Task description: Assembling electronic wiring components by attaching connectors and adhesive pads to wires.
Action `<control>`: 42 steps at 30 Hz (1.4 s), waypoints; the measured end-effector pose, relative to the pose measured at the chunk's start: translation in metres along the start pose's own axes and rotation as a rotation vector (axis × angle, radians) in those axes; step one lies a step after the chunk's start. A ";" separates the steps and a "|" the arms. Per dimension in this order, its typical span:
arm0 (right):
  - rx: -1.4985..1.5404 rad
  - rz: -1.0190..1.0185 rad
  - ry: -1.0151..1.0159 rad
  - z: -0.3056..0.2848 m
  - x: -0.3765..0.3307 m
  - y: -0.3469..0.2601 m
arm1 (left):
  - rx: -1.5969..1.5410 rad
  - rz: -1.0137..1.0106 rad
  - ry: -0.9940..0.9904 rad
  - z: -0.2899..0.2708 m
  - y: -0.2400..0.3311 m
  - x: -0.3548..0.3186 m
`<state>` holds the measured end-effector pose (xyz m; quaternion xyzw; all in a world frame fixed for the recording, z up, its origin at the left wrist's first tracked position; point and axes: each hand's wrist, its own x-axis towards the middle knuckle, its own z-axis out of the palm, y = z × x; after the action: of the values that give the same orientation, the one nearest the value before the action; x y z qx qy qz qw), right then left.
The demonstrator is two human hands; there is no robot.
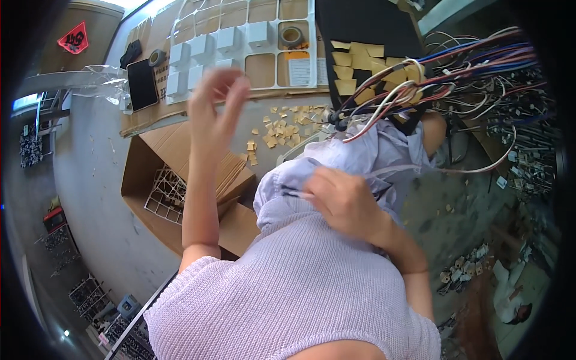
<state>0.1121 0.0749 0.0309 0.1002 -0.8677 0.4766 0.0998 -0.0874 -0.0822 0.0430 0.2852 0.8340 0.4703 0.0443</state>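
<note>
Boxes (228, 39) show just beyond blurred left fingers (210, 81)

Lilac, Tan and White, with a Flash of Red

The fine-ribbed knit top (288, 282) at bottom centre is pale lilac; the creased cloth (378, 141) above it, bluish lavender. At upper centre, the boxy blocks (228, 39) and thin-barred grid frame (313, 60) are plain white. The small flat squares (279, 133) mid-frame are golden tan. The thin cable bundle (468, 65), upper right, mixes red, blue, white and black. The diamond-shaped label (74, 39), upper left, is bright red with black markings.
</note>
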 end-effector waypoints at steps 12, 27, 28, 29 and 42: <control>-0.441 -0.104 0.124 0.087 0.110 0.118 | 0.971 -0.165 0.125 0.008 -0.098 0.046; 0.094 0.098 0.114 0.051 0.088 0.062 | -1.640 -0.472 -0.010 -0.054 -0.080 -0.002; 0.222 0.119 0.119 0.041 0.077 0.046 | -1.637 -0.457 -0.010 -0.043 -0.066 -0.014; 0.237 0.136 0.089 0.030 0.066 0.035 | -1.610 -0.489 -0.031 -0.033 -0.053 -0.021; 0.262 0.261 0.580 -0.046 -0.021 -0.005 | -1.437 -0.811 -0.497 0.058 0.034 -0.062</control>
<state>0.1371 0.1126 0.0531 -0.1391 -0.7400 0.6016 0.2667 -0.0014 -0.0567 0.0269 -0.0370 0.3377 0.7557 0.5599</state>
